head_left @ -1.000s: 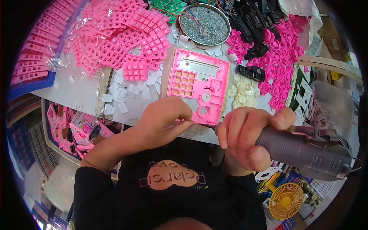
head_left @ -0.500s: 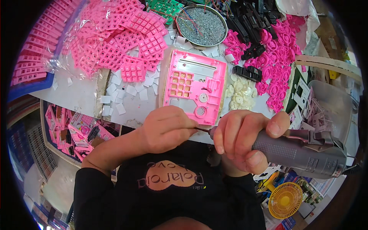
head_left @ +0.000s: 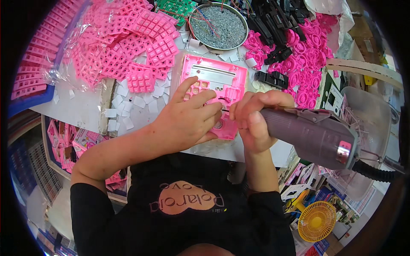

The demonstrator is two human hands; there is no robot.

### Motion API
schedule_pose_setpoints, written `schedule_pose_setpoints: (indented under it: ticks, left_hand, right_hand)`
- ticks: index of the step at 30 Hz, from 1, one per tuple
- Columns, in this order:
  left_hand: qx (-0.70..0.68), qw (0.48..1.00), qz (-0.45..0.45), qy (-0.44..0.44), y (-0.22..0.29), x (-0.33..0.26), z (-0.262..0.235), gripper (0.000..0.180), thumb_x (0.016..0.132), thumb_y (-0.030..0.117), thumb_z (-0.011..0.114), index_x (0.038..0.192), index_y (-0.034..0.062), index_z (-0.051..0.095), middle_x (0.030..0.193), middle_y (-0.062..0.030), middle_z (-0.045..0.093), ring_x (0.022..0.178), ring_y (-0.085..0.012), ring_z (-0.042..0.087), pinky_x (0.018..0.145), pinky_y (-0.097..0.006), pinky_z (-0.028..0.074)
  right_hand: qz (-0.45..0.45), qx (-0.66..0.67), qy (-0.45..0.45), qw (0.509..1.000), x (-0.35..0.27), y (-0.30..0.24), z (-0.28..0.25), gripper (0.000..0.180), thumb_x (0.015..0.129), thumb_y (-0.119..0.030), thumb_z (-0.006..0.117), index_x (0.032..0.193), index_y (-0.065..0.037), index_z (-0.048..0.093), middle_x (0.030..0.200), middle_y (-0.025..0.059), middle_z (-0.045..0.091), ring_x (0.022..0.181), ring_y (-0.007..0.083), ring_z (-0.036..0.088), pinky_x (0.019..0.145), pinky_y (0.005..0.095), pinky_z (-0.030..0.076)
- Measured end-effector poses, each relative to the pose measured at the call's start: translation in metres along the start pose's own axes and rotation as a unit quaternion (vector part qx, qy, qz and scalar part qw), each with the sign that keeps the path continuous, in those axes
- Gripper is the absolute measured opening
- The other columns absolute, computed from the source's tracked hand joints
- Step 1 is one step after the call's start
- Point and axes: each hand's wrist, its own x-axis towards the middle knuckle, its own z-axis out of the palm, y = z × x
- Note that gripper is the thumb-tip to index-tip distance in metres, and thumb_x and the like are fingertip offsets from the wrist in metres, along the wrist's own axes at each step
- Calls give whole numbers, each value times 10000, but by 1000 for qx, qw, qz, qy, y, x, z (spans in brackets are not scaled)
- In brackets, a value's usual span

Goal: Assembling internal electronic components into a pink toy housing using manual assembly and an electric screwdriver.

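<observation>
A pink plastic housing [head_left: 241,79] with a grid of square holes lies flat on the table in front of me. My left hand [head_left: 188,117] rests over its lower left part, fingers spread and partly hiding the grid. A grey electric screwdriver [head_left: 311,132] lies across my right hand [head_left: 260,121], which is wrapped round its front end. Its thin bit points left, low over the housing near my left fingertips. Whether the bit touches a screw is too small to tell.
A round metal tray [head_left: 192,32] of small screws stands behind the housing. Pink keypads [head_left: 143,79] are heaped at left, pink rings [head_left: 305,64] and black parts [head_left: 273,79] at right. White paper squares [head_left: 139,101] lie scattered. A clear bin [head_left: 382,128] sits far right.
Both hands have moved up from the housing's near edge to over it. The screwdriver has come along, its bit now above the housing. My left fingers have gone from closed to spread.
</observation>
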Motion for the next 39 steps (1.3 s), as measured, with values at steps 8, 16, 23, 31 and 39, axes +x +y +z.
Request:
schedule_pose_setpoints:
  ticks: [8,16,23,31,39]
  left_hand:
    - [18,997,-8,70,3,-1,10,308,716,381,758,909,147,710,1009,22,585,1167,-176,512,1141,-554,253]
    - [-86,991,-37,97,-5,-12,-17,445,703,287,796,1075,90,649,1122,-76,593,1143,-272,553,1029,-566,367]
    - [59,951,-271,136,-66,-73,-39,406,696,148,803,1042,49,617,1093,-133,589,1037,-324,570,859,-424,469]
    - [39,961,-240,135,-68,-82,-48,303,705,124,795,959,74,639,1012,-114,600,960,-325,581,805,-413,479]
    - [-105,964,-2,244,6,-51,-49,327,669,73,793,978,122,699,1136,-75,633,966,-277,595,738,-398,505]
  right_hand:
    - [-15,-82,-62,995,-4,17,3,263,883,-65,641,1014,-41,415,673,82,523,537,175,521,513,335,492]
    - [14,82,18,996,39,-25,-16,639,843,-150,713,1359,3,369,628,42,490,516,154,473,491,330,455]
    - [23,2,26,999,56,-43,-48,489,904,-129,615,1339,-7,430,659,35,470,537,127,419,508,305,401]
    - [-163,-436,191,864,57,-50,-24,478,902,-70,584,1354,5,450,1070,154,607,978,214,592,823,389,501]
    - [406,-1,-221,887,1,-16,23,397,925,-139,662,1290,-7,581,1112,75,663,918,93,633,701,222,477]
